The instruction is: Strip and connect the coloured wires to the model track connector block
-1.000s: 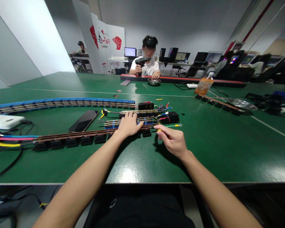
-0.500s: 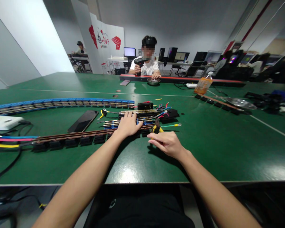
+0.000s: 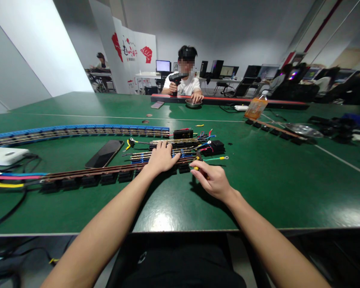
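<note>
My left hand point(image 3: 161, 158) lies flat, fingers stretched, on a stack of short copper rail strips with black and blue clips point(image 3: 171, 151). My right hand point(image 3: 211, 180) is closed around a small yellow-handled tool point(image 3: 197, 161), whose tip points at the right end of the long brown rail point(image 3: 108, 171). Loose coloured wires with ring terminals point(image 3: 210, 140) lie just beyond it, and a green wire point(image 3: 217, 158) runs to the right.
A black phone point(image 3: 105, 153) lies left of the rails, and a blue curved rail point(image 3: 75, 130) runs behind it. A white box point(image 3: 4, 155) with cables sits far left. A person across the green table point(image 3: 273, 176) holds a power drill; a bottle point(image 3: 256, 108) stands right.
My right hand has drawn back, then moved forward again with the yellow-handled tool, closing tighter around it. My left hand has stayed on the rails.
</note>
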`<state>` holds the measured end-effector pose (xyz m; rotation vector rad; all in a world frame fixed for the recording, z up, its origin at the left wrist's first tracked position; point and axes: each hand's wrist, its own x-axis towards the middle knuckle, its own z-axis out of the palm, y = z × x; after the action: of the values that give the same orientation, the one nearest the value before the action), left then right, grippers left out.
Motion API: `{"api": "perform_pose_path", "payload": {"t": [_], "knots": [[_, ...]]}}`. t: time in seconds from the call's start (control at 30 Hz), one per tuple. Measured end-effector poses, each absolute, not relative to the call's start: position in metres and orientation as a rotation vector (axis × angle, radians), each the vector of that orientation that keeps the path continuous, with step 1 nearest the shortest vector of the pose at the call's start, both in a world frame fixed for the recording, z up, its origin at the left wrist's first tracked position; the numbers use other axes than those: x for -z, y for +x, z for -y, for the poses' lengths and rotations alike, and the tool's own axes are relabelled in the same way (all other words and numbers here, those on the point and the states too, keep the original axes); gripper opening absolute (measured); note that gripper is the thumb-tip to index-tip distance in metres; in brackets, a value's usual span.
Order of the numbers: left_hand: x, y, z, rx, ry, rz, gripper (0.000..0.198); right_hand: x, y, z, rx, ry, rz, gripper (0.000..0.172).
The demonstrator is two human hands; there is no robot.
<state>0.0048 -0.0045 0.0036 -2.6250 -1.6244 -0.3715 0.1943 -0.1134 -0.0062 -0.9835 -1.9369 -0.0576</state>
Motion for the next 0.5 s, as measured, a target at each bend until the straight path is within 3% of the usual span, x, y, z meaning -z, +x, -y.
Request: {"api": "perform_pose_path", "payload": {"t": [0.2,0.5], "knots": [[-0.002,0.005,0.004,0.383,-2.627,1.623,0.052,0.003,0.193,0.116,-0.177,-1.099,1.537,0.015],[-0.004,0.005,0.005,0.379,-2.642,1.615,0.053,-0.006,0.2,0.101,-0.489,-0.947,0.973,0.034]]}}
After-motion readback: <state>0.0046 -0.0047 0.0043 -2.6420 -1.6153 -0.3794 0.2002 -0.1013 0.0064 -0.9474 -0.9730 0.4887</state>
